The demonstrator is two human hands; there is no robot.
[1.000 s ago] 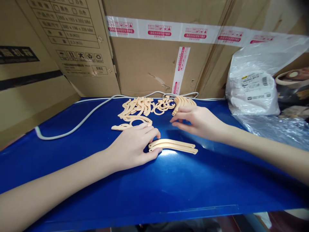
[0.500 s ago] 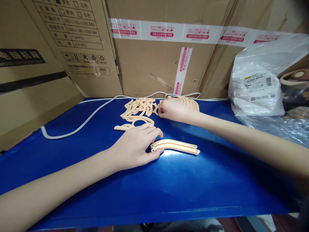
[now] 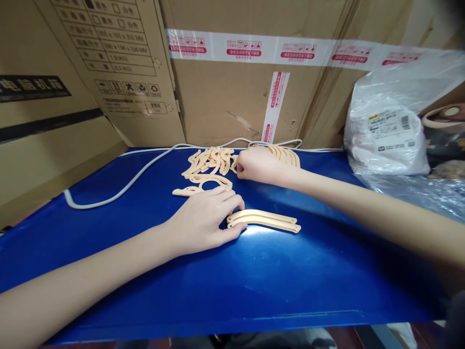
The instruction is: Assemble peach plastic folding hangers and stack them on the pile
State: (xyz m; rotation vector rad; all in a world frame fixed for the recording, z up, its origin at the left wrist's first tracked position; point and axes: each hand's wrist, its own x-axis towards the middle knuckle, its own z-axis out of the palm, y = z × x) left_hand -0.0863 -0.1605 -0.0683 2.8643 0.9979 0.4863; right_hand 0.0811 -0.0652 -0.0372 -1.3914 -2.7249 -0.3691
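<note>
Two cream curved plastic strips point(image 3: 263, 219), with small holes at their ends, lie side by side on the blue table. My left hand point(image 3: 205, 218) rests at their left end, thumb along the near edge and index finger at the far edge, so the strips sit between them. Farther back, my right hand point(image 3: 259, 165) is closed, knuckles up, among more cream pieces. What its fingers hold is hidden beneath the hand. Left of it lies a loose heap of cream curved pieces point(image 3: 212, 160). Several nested cream arcs point(image 3: 288, 156) show just behind its wrist.
Cardboard boxes point(image 3: 225, 97) wall off the back and left. A white cable point(image 3: 127, 186) runs along the table's point(image 3: 290, 281) back edge and loops at left. A clear plastic bag with a white labelled packet point(image 3: 388, 135) stands at back right. More cream pieces point(image 3: 185, 192) lie beyond my left hand.
My right hand has shifted very slightly left and turned a little, its fingers more tucked under. My left hand and the two strips stay in place.
</note>
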